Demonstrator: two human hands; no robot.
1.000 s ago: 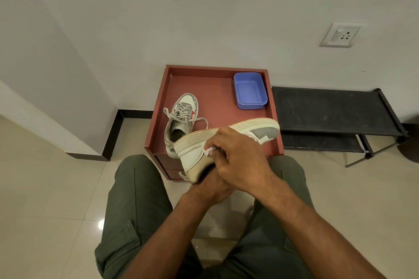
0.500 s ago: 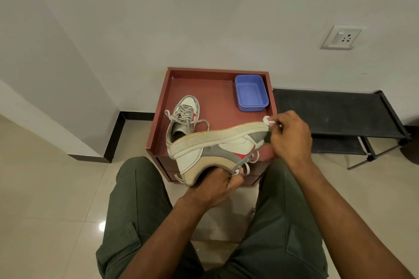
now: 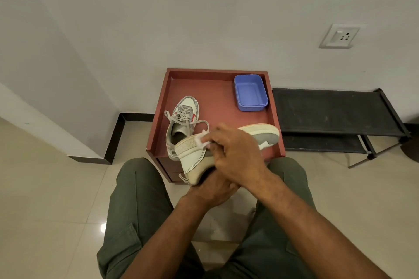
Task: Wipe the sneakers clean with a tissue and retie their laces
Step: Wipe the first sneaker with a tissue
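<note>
A white and grey sneaker [image 3: 265, 134] is held on its side above my lap, its sole edge facing up and its toe pointing right. My left hand [image 3: 212, 189] grips it from below near the heel, partly hidden by the other hand. My right hand [image 3: 233, 152] pinches a small white tissue [image 3: 203, 138] and presses it on the sole edge near the heel. The second sneaker [image 3: 182, 123], white and grey with a red mark, stands upright on the red tray-topped cabinet [image 3: 217, 92] with its laces loose.
A blue plastic tub [image 3: 250, 92] sits at the cabinet's back right corner. A black low shoe rack [image 3: 328, 113] stands to the right against the wall. A wall socket [image 3: 340, 35] is above it. Tiled floor [image 3: 45, 188] lies on both sides of my knees.
My right hand has swept the tissue along the sole edge from the toe end back to the heel end. The left hand keeps its hold on the sneaker.
</note>
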